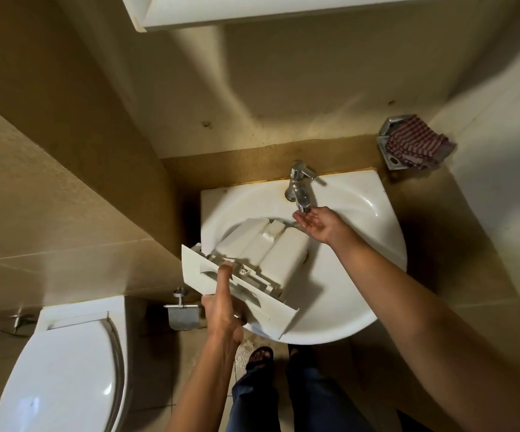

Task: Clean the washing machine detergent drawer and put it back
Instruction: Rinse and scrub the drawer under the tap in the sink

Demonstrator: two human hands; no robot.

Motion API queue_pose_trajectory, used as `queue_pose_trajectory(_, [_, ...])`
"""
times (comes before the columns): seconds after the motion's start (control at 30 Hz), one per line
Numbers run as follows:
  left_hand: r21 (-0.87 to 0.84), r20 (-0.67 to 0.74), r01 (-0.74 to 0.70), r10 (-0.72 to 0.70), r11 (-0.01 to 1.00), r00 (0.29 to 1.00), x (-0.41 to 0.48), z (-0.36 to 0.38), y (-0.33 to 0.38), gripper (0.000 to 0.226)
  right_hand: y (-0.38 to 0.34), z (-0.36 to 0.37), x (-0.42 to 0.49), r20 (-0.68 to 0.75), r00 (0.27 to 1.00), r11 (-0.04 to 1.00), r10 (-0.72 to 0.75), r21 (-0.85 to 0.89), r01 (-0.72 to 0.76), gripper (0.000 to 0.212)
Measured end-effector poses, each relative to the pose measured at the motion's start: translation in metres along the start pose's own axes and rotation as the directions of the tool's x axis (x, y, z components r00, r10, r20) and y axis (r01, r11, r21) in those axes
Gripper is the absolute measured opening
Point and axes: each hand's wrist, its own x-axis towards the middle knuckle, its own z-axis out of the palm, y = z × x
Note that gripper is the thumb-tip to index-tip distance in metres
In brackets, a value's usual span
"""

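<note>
Head view: the drawer (264, 254) is out of the washing machine and lies tilted across the left part of the sink (361, 275). Its body rests inside the bowl and its front panel projects over the near-left rim. The smooth rounded undersides of the compartments appear to face up, so the inside cannot be inspected.

Hand state:
- Left hand (224, 310): grips the front panel, thumb laid over the top and fingers curled under the panel edge. It supports the drawer.
- Right hand (317, 224): palm up, fingers loosely extended, holding nothing. It sits directly under the spout of the tap (299, 188), just beyond the far end of the drawer.

Progress, judged from this layout:
1. Removal of the drawer and transport to the sink: done.
2. Washing: at or near its start. Whether water is flowing cannot be told. No brush or sponge is in either hand. A striped cloth (414, 143) lies on a metal holder (388, 126) at the far right corner, well apart from both hands.
3. Cleanliness of the drawer: cannot be confirmed. The visible surfaces look white, with no obvious residue.
4. Left to do: rinse, drain or dry, carry the drawer to the machine and slide it in. The machine is not in view.

Wet patches show on the floor (246, 347) below the sink's near rim, beside the person's feet. A toilet (65, 369) stands to the left.
</note>
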Motion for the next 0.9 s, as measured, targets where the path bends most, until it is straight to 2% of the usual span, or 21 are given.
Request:
queue_pose_trajectory(0.27, [-0.012,0.009,-0.098,0.098,0.995,0.995,0.001,-0.007,-0.005,0.084,0.001,0.008,0.011,-0.003,0.997,0.993,0.071,0.096,-0.071,0.023])
queue_pose_trajectory(0.4, [-0.040,0.018,-0.140,0.141,0.989,0.990,-0.001,-0.008,-0.007,0.093,0.005,0.008,0.010,0.013,0.997,0.989,0.077,0.125,-0.078,0.026])
queue_pose_trajectory(0.73, [-0.048,0.025,-0.122,0.123,0.991,0.992,0.016,-0.005,-0.003,0.090,0.008,-0.006,0.011,0.046,0.996,0.989,0.077,0.126,-0.082,0.027])
queue_pose_trajectory(0.9, [-0.039,0.025,-0.152,0.153,0.988,0.988,0.024,-0.004,-0.008,0.071,0.003,-0.023,0.008,0.065,0.992,0.975,0.111,0.188,-0.121,0.019])
